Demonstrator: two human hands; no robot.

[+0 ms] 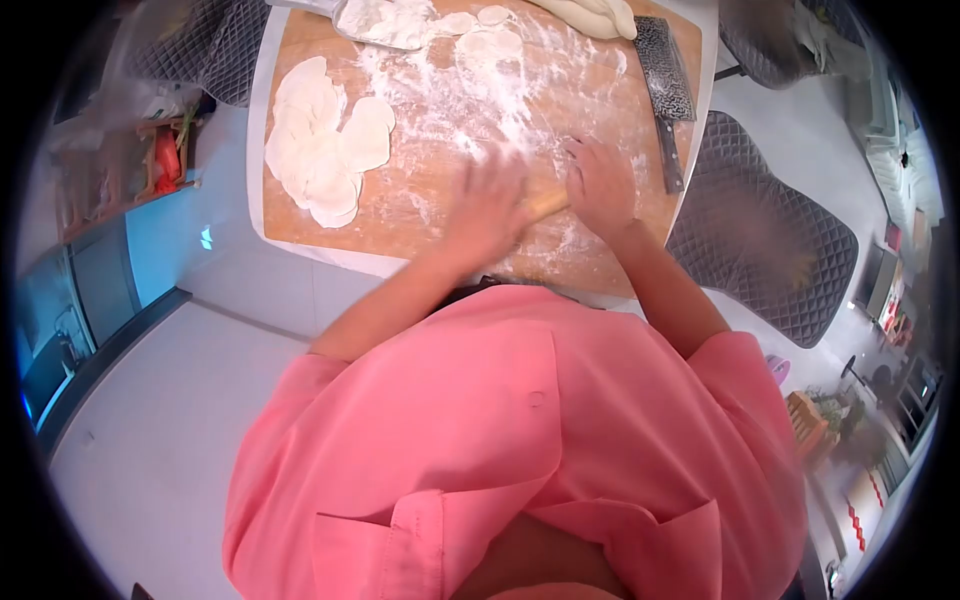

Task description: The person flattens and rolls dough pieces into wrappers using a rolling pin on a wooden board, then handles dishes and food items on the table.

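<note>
Between my two hands shows the middle of a wooden rolling pin (546,205). My left hand (487,208), smeared by motion, lies over its left end with the fingers reaching forward. Over the right end, my right hand (602,190) presses down, its fingers pointing away from me. My palms hide both ends of the pin, and I cannot make out any dough under it. Thin round dough wrappers (312,140) lie overlapping in a pile to the left of my hands. Loose flour (470,110) covers the board ahead of them.
The wooden board (415,225) sits at the table's near edge. A cleaver (667,85) lies along its right side. At the back are a metal scoop of flour (385,22), some small dough pieces (488,45) and a dough roll (590,15). Quilted chair seats (765,235) stand beside the table.
</note>
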